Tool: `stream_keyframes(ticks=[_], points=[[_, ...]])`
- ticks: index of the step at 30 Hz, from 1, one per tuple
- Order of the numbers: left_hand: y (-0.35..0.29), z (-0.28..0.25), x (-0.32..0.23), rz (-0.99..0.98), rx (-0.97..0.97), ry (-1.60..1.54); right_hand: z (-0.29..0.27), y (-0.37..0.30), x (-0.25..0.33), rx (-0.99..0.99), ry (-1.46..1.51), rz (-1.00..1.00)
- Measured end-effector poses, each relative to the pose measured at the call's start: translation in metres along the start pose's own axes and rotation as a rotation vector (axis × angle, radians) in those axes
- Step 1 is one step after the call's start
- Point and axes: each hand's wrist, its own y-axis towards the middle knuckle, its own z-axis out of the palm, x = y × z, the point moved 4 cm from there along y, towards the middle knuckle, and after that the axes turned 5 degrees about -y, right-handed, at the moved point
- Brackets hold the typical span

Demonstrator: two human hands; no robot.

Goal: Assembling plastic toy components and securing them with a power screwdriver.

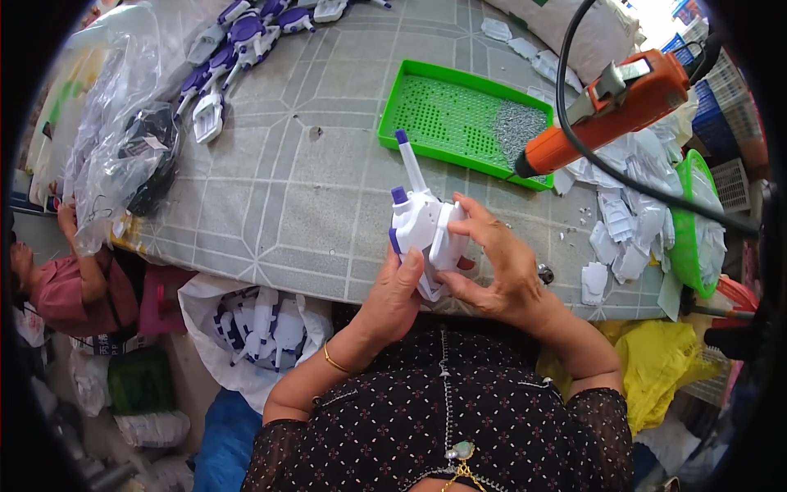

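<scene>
My left hand (393, 297) is closed round the lower part of a white and purple plastic housing (416, 215), held up over the table's near edge. Two purple-tipped prongs stick up from the housing, one long and one short. Thumb and fingers of my right hand (507, 271) grip a white plastic cover (448, 239) against the housing's right side. How closely the two parts fit together I cannot tell. Beyond my hands lies a shallow green tray (447, 154) with a heap of small screws (518, 128) at its right end. An orange electric screwdriver (607, 115) hangs over that end, bit pointing down-left.
A black cable (623, 185) loops above the right side. Loose white plates (627, 225) lie beside a green basket (684, 238). Similar purple-white pieces (246, 33) sit at the far left, others in a white sack (209, 328). Another person (74, 291) is at the left.
</scene>
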Motion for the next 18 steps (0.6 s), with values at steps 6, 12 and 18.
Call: stream_keyframes(ticks=[6,12,18], points=[[0.002,0.001,-0.009,-0.038,-0.042,-0.179,0.000,-0.001,0.006,0.079,0.037,-0.219],[-0.002,-0.007,-0.008,-0.046,-0.129,-0.145,0.004,0.000,0.008,0.199,-0.031,-0.316],[-0.003,-0.011,-0.010,-0.088,-0.105,-0.165,0.004,-0.004,0.001,0.163,0.079,-0.369]])
